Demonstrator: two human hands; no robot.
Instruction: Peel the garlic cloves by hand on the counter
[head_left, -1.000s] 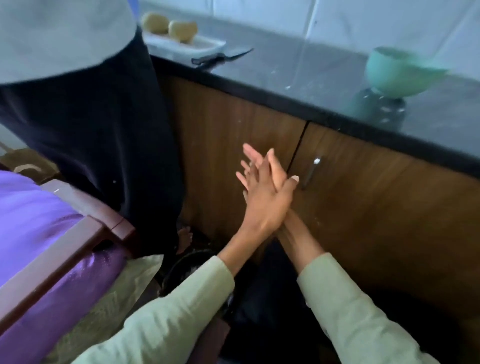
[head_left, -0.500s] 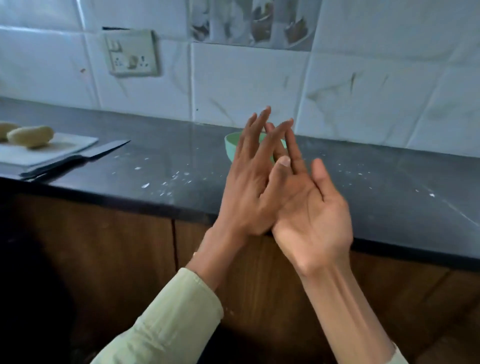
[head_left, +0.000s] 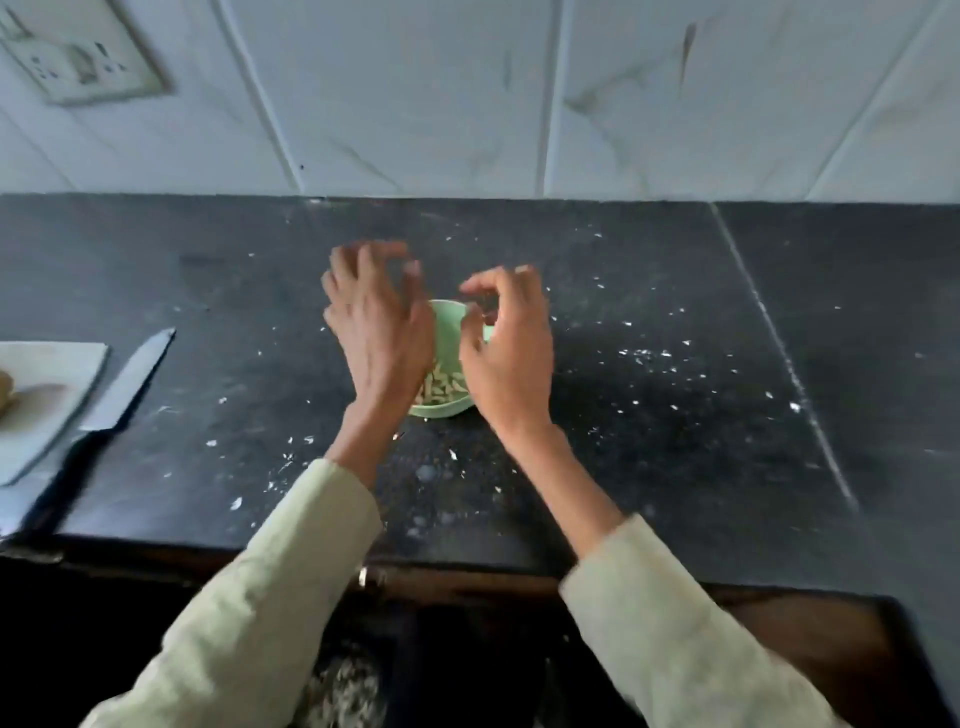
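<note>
Separated since half a second ago, both hands now hover over the green bowl (head_left: 451, 332) of garlic cloves (head_left: 440, 387) on the counter (head_left: 675, 415): left hand (head_left: 382, 325) loosely spread, right hand (head_left: 509, 340) curled, possibly pinching something, blur prevents certainty.

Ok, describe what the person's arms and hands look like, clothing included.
Both arms wear long, loose, pale green fabric sleeves, pushed back short of the wrists. The left hand and right hand are bare: no gloves, rings, watch or bracelets are visible.

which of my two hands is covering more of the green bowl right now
Your left hand: it lies over the green bowl's left side, while the right hand overlaps only its right rim.
</note>
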